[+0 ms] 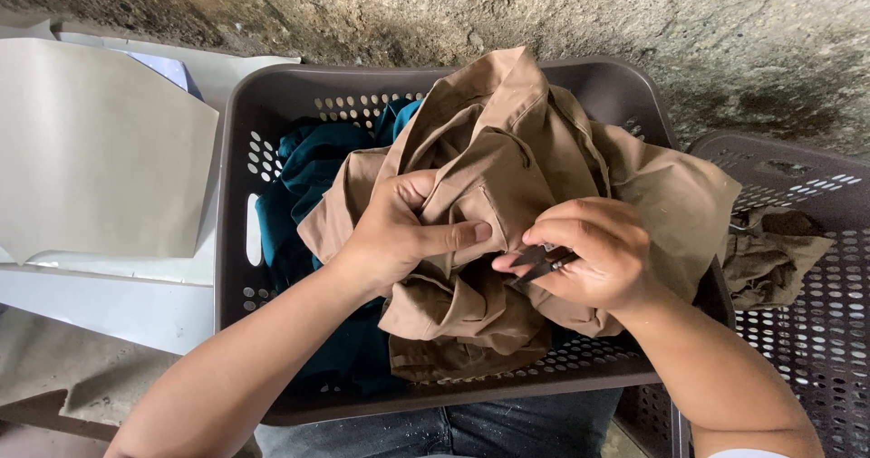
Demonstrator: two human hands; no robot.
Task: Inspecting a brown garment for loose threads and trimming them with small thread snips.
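Tan garment (507, 186) gripped by left hand (399, 236) over grey basket (237, 150); small dark tool (542, 260) pinched in right hand (603, 254). Basket rims crowded, second basket (816, 268) touching rightward.

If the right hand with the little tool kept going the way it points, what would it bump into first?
The right hand aims its small dark tool leftward. First in line is probably the left hand's thumb, pressed on the tan garment. Depth is unclear, so it might meet the cloth beneath first.
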